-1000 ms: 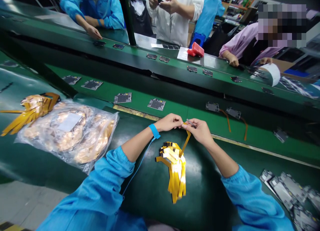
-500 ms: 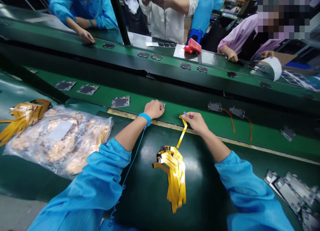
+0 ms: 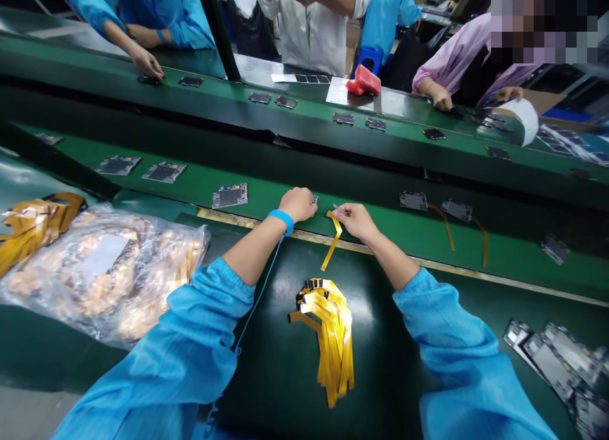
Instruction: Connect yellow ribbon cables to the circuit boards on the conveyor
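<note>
My left hand (image 3: 299, 204), a blue band round its wrist, is closed at the near edge of the green belt. A small corner of a circuit board (image 3: 314, 200) shows at its fingertips; the rest is hidden under the hand. Just to its right, my right hand (image 3: 359, 222) pinches the upper end of a yellow flex cable (image 3: 336, 237), whose tail hangs down over the belt's edge. A short grey tip, too small to name, sticks out by those fingers. Below both hands lies a fanned pile of yellow flex cables (image 3: 333, 338) with black ends.
Boards (image 3: 164, 172) lie along the belt, two at right with cables attached (image 3: 457, 210). A clear bag of cables (image 3: 109, 269) and loose cables (image 3: 42, 224) are at left. Stacked boards (image 3: 556, 364) sit at right. Co-workers occupy the far side, near a red object (image 3: 364, 80).
My right hand has moved left with the flex cable, closer to my left hand. The cable's lower end has come away from the pile. The left hand stays at the board.
</note>
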A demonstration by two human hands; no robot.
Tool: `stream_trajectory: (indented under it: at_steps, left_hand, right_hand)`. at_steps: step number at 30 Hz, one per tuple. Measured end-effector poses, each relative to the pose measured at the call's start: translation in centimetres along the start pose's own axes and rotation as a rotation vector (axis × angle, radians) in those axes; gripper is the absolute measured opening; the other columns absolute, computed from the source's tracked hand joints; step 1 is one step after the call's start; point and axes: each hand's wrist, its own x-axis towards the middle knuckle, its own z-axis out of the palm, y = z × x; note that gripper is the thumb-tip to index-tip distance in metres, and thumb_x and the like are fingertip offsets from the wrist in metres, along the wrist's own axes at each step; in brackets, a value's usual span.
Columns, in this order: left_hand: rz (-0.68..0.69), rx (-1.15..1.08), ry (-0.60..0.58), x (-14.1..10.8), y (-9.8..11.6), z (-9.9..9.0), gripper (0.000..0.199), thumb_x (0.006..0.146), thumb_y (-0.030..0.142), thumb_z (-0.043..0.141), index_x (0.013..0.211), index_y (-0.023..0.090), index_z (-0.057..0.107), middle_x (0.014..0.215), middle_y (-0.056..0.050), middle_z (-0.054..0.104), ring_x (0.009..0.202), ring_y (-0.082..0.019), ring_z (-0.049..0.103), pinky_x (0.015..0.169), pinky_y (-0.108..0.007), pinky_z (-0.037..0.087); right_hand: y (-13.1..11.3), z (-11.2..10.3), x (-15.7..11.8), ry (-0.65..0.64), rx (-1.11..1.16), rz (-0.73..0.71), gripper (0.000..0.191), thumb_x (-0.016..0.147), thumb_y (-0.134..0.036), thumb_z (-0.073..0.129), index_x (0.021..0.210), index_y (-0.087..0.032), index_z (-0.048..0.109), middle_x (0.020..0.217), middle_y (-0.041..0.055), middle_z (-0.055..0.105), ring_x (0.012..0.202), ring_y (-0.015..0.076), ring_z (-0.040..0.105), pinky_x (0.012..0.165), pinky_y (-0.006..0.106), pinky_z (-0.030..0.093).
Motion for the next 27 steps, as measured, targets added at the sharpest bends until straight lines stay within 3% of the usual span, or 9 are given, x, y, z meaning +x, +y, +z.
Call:
stream_trajectory:
  at_steps: [4,10,17,27]
  left_hand:
    - [0.200,-0.046,0.125,-1.2,-1.7,0.8,0.020,0.085,0.019,0.055,0.084,0.019,0.076,0.093,-0.010,0.074,0.095,-0.026,0.067,0.086,-0.037,0.053]
    - [0.432,-0.067,0.215,-3.4,-3.7,2.6,0.033,0.088,0.020,0.055,0.114,0.018,0.074,0.126,-0.012,0.067,0.120,-0.029,0.059,0.107,-0.045,0.050]
    - [0.487,-0.046,0.200,-3.7,-3.8,3.6,0.040,0.091,0.021,0.054,0.128,0.015,0.069,0.138,-0.014,0.062,0.131,-0.031,0.054,0.115,-0.048,0.046]
    - [0.497,-0.026,0.176,-4.0,-2.7,3.9,0.042,0.093,0.023,0.053,0.132,0.016,0.065,0.141,-0.014,0.059,0.133,-0.029,0.052,0.118,-0.045,0.041]
  right_hand:
    - [-1.3,1.0,0.8,0.005,-0.095,0.046,0.020,0.087,-0.035,0.067,0.086,-0.019,0.078,0.079,0.0016,0.075,0.072,0.0167,0.064,0.064,0.025,0.042]
    - [-2.9,1.4,1.1,0.049,-0.233,0.169,0.015,0.088,-0.036,0.070,0.092,-0.025,0.080,0.096,0.0025,0.079,0.088,0.0205,0.070,0.072,0.027,0.048]
    - [-3.3,0.7,0.8,0.047,-0.296,0.219,0.014,0.089,-0.036,0.069,0.094,-0.028,0.080,0.096,0.0012,0.079,0.090,0.0203,0.070,0.075,0.028,0.049]
    - [-2.4,-0.2,1.1,0.046,-0.326,0.151,0.011,0.084,-0.035,0.073,0.085,-0.027,0.081,0.085,0.0026,0.077,0.079,0.0196,0.067,0.069,0.028,0.047]
